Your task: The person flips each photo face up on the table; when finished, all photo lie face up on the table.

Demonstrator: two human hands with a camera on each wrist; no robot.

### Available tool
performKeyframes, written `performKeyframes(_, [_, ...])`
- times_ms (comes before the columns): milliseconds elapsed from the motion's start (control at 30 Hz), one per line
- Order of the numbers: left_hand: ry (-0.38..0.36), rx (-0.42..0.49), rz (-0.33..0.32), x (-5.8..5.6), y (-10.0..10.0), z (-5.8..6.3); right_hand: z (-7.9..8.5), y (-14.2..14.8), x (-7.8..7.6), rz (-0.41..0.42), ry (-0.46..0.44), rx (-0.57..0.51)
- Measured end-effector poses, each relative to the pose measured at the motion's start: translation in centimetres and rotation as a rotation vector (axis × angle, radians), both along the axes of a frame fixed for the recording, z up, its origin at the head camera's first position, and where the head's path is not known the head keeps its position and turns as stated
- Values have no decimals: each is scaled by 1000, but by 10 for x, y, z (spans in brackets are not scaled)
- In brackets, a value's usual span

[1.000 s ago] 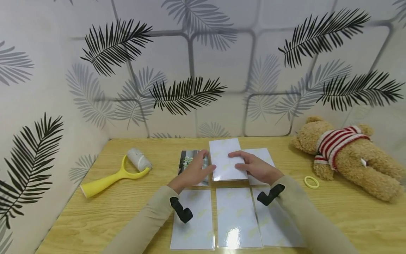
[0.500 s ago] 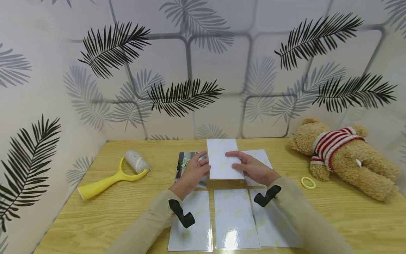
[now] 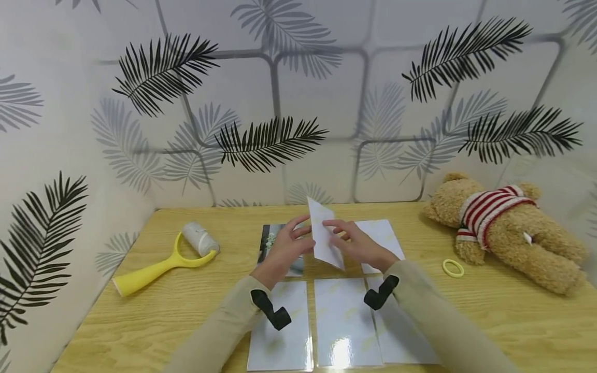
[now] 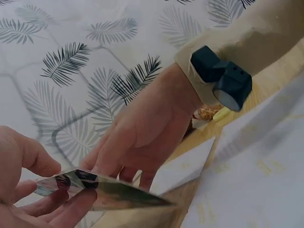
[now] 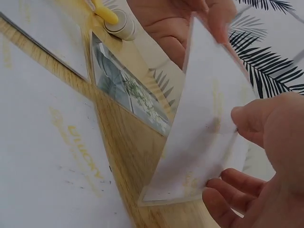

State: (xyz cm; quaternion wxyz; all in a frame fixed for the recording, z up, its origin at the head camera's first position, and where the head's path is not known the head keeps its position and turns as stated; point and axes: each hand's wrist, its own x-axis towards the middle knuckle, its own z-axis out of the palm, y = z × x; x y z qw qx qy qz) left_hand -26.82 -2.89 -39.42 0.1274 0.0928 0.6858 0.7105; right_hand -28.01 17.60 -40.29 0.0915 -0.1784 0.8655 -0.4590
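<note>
A photo print (image 3: 321,235) stands tilted above the table, its white back with faint yellow lettering turned to the right. Along its left edge, my left hand (image 3: 287,250) pinches it between thumb and fingers, and in the left wrist view a coloured picture side (image 4: 118,192) shows. My right hand (image 3: 358,243) is at the white back, fingers loosely bent and touching or very close to it. Beneath, a picture-side-up print (image 3: 298,267) with white flowers lies partly behind the left hand. Face-down prints, including a middle one (image 3: 347,316), lie in rows.
At the left lies a yellow-handled slingshot-shaped tool (image 3: 158,272) with a grey-white roll (image 3: 200,238). A pale yellow ring (image 3: 453,268) and a teddy bear (image 3: 513,228) in a striped sweater lie at the right. A patterned wall (image 3: 322,93) borders the table's (image 3: 140,321) back.
The print has turned from facing me nearly flat to standing steeply on edge. My right hand has shifted left and its grip at the right edge has loosened; the left hand keeps the left edge.
</note>
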Motion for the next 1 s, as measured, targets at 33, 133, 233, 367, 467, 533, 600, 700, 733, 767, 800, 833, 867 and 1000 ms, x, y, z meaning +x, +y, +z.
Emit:
performKeyframes(33, [-2, 6, -9, -1, 2, 2, 1, -1, 0, -2, -6, -8])
performKeyframes(133, [-4, 9, -44, -2, 8, 8, 4, -5, -1, -11, -43, -37])
performKeyframes(233, [-18, -28, -49, -3, 13, 11, 6, -7, -1, -1, -67, -67])
performKeyframes(367, [-37, -51, -27, -5, 22, 8, 7, -7, 0, 7, -92, -121])
performKeyframes(467, [-39, -76, -33, -6, 29, 3, 9, -8, 3, 0, -100, -140])
performKeyframes(533, [-28, -111, -48, -6, 32, -1, 11, -8, 5, -21, -105, -136])
performKeyframes(600, [-1, -157, -71, -5, 34, -4, 13, -7, 7, -39, -101, -130])
performKeyframes(700, [82, -243, -108, -3, 33, -8, 16, -4, 9, -72, -80, -131])
performKeyframes(733, [121, -280, -121, -3, 33, -9, 18, -3, 9, -84, -71, -138])
performKeyframes(767, [169, -323, -134, -2, 32, -10, 19, -2, 9, -96, -56, -142])
performKeyframes(800, [215, -368, -146, -2, 33, -10, 21, -1, 9, -109, -42, -144])
performKeyframes(833, [255, -412, -155, -1, 33, -11, 22, 1, 9, -120, -24, -141])
performKeyframes(867, [297, -461, -162, -1, 34, -10, 23, 2, 9, -133, -4, -129])
performKeyframes(1000, [425, -624, -188, 1, 35, -11, 25, 8, 9, -190, 93, 12])
